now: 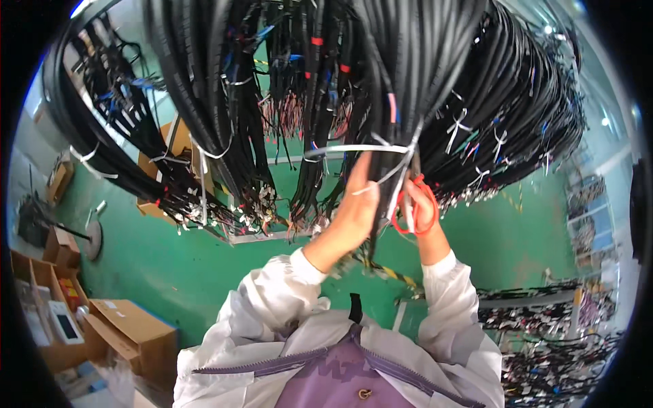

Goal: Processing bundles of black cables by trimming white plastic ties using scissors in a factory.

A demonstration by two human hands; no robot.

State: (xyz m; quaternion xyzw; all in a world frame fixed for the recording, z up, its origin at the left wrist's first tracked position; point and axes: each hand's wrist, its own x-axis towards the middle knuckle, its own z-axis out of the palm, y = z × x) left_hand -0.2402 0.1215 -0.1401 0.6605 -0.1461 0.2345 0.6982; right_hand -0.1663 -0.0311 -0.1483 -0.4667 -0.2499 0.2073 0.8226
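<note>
Thick bundles of black cables (415, 75) hang from above, bound with white zip ties (360, 148). My left hand (357, 204) is raised to the middle bundle and pinches the loose tail of a white tie. My right hand (425, 204) holds red-handled scissors (410, 207), whose blades point up toward the tie at the bundle. Both arms wear white sleeves.
More black cable bundles (204, 102) with connector ends hang to the left and right. Below is a green floor (170, 258) with open cardboard boxes (132, 330) at the lower left, a rack of wire harnesses (551, 340) at the lower right.
</note>
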